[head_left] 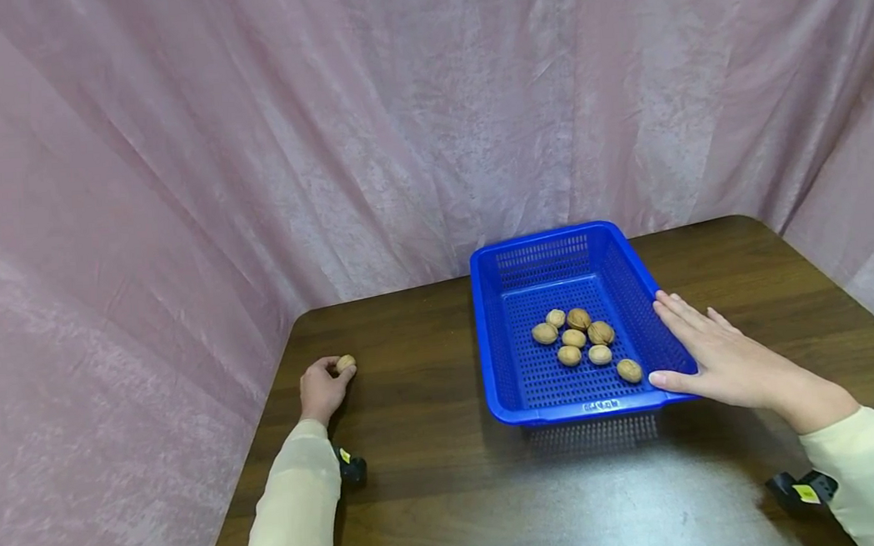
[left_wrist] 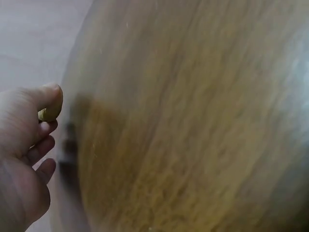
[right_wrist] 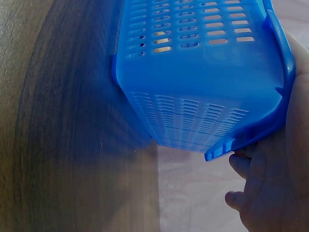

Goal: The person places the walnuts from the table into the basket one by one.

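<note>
In the head view my left hand (head_left: pixel 322 388) pinches a walnut (head_left: pixel 346 363) between thumb and fingers, over the left side of the table. The left wrist view shows that walnut (left_wrist: pixel 51 110) partly covered by the thumb and fingers. A blue plastic basket (head_left: pixel 491 345) stands right of the middle. Several walnuts (head_left: pixel 578 319) lie on its slotted floor, one (head_left: pixel 628 371) apart from the cluster near the front right corner. My right hand (head_left: pixel 735 363) rests on the basket's front right corner, fingers extended along the right rim, thumb at the front rim.
The dark wooden table (head_left: pixel 421 508) has rounded far corners and a glossy reflection near its front. Pink curtains (head_left: pixel 428 123) hang behind it and at both sides. A small black device (head_left: pixel 352 468) is strapped at the left wrist, another (head_left: pixel 802 489) at the right.
</note>
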Motion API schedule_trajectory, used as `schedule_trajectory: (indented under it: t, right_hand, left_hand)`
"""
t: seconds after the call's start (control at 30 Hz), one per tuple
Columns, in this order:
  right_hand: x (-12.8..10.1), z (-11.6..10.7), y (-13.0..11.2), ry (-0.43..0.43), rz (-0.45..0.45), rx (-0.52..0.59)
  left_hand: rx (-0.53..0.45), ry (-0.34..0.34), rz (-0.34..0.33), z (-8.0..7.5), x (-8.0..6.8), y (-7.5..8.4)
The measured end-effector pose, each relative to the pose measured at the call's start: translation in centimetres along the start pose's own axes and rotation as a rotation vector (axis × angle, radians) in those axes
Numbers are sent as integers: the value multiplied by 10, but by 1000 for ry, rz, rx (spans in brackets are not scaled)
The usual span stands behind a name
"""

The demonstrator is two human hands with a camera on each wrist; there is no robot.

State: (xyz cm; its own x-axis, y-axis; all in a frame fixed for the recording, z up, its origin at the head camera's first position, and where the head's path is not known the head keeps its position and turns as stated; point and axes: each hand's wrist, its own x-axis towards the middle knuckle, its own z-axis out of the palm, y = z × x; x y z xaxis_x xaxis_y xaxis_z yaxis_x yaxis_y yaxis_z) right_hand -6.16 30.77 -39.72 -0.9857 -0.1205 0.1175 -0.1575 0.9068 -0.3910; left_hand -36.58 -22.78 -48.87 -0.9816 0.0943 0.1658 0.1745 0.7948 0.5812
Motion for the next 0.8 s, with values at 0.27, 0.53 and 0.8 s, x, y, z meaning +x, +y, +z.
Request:
schedule_trajectory:
  t: [0.27, 0.53, 0.8]
  right_hand:
    - [1, -2, -1, 6, -5, -1]
    - [1, -1, 0, -1, 6, 8]
    - [0, 1, -1, 9, 0, 12]
  left_hand:
    - [-39, -81, 170, -9, -2, 50]
    - [-113, -147, 399, -21, -16, 130]
    - [-158, -185, 576, -25, -31, 203]
